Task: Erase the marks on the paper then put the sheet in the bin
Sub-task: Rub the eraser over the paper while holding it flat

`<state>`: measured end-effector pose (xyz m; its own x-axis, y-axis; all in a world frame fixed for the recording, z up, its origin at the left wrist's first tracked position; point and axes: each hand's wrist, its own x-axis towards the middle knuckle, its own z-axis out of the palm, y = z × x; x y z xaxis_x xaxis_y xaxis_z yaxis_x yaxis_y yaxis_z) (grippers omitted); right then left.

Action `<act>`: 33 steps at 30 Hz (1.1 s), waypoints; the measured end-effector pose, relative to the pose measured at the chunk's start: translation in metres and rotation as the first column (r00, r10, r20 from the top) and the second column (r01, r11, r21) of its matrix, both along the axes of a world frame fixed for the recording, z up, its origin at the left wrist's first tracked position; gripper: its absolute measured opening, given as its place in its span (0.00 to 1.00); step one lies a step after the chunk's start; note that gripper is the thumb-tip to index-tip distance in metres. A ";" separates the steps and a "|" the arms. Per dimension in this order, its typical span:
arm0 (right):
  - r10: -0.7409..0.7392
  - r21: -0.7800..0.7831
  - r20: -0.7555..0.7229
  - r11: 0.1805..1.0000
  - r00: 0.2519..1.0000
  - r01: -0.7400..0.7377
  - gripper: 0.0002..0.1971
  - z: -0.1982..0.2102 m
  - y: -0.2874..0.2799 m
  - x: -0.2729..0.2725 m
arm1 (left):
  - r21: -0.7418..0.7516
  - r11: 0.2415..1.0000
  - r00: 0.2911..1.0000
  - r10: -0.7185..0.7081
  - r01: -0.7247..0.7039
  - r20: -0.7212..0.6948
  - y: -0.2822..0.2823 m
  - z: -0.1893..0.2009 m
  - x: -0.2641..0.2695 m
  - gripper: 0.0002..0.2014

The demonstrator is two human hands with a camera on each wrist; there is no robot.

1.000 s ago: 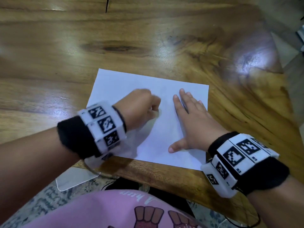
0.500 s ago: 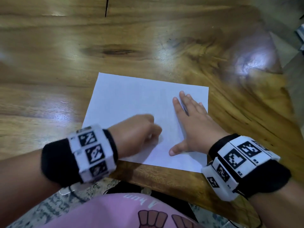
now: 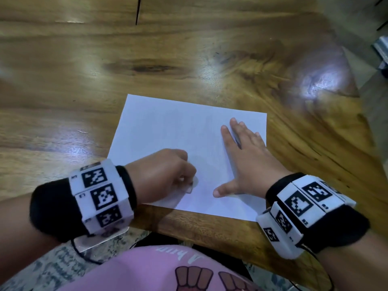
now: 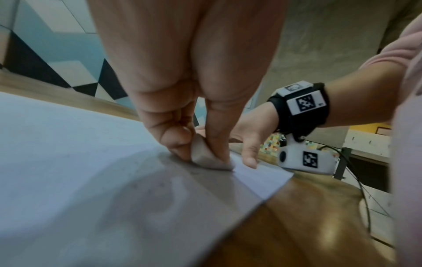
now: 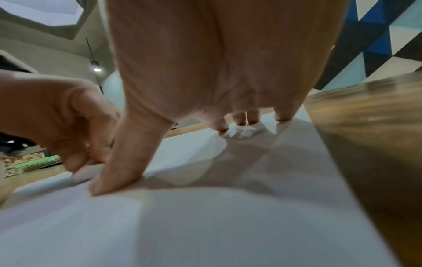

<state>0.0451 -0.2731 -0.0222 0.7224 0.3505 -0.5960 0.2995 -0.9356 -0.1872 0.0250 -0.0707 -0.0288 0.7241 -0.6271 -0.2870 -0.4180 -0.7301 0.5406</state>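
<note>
1. Polished wooden table (image 3: 105, 80), its grain streaked with reflected light, fills the head view; a white sheet of paper (image 3: 168, 127) lies flat on it close to the near edge, toward 6 o'clock.

2. At about 7 o'clock on the sheet, the person's left hand (image 3: 161, 175) is curled into a loose fist, thumb and fingers pinching a small pale eraser (image 4: 205, 155) whose lower end presses onto the paper.

3. At 3 o'clock on the sheet, the right hand (image 3: 247, 162) lies flat, fingers (image 3: 237, 131) straight and pointing toward 12 o'clock, the thumb spread out toward the left hand; it grips nothing and its palm and fingertips press down on the paper.

4. Faint grey pencil traces show on the paper near the eraser in the left wrist view; elsewhere the sheet looks blank.

5. Both wrists carry black bands with white blocks printed with black-and-white markers (image 3: 100, 196).

6. At 6 o'clock a pink garment (image 3: 136, 269) with a printed design shows below the table edge.

7. Geometric blue, black and white wall panels (image 4: 57, 54) stand behind the table in the wrist views.
</note>
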 end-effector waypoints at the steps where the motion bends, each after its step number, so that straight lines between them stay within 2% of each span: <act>1: -0.003 0.000 0.009 1.000 1.000 0.003 0.70 -0.001 0.001 0.000 | -0.005 1.000 0.999 0.013 -0.013 0.039 -0.001 0.000 0.009 0.03; 4: -0.010 -0.003 0.011 1.000 1.000 0.010 0.70 -0.002 0.001 0.000 | 0.011 0.976 0.968 0.215 -0.218 0.133 -0.002 0.003 0.039 0.04; 6: -0.015 0.000 0.010 1.000 1.000 0.015 0.70 -0.002 0.001 0.000 | 0.012 0.961 0.952 0.271 -0.275 0.140 -0.001 0.001 0.041 0.05; 8: -0.014 0.009 0.014 1.000 1.000 0.014 0.69 -0.002 0.001 0.000 | -0.035 0.976 0.964 0.216 -0.213 0.155 0.001 -0.003 0.019 0.05; 10: 0.003 0.014 0.018 1.000 1.000 -0.004 0.68 -0.004 0.001 -0.001 | -0.043 0.991 0.988 0.127 -0.123 0.089 -0.001 -0.004 -0.010 0.06; 13: 0.021 0.009 0.014 1.000 1.000 -0.021 0.67 -0.003 0.002 -0.001 | -0.036 0.994 0.995 0.101 -0.100 0.009 0.001 -0.003 -0.017 0.04; 19: 0.019 -0.017 0.017 1.000 1.000 -0.019 0.68 -0.004 0.002 -0.002 | 0.027 0.961 0.958 0.271 -0.274 0.090 0.008 0.008 0.028 0.04; 24: 0.012 -0.034 -0.003 0.999 1.000 -0.012 0.68 -0.006 0.004 -0.005 | 0.030 0.955 0.955 0.294 -0.295 0.049 0.011 0.007 0.028 0.03; 29: 0.028 -0.017 0.014 0.999 0.999 -0.028 0.63 -0.008 0.008 -0.009 | 0.013 0.948 0.947 0.318 -0.319 0.041 0.014 0.008 0.033 0.04; 33: 0.046 -0.043 0.003 0.998 0.999 -0.046 0.66 -0.010 0.011 -0.009 | -0.005 0.956 0.955 0.292 -0.293 0.054 0.005 0.005 0.025 0.04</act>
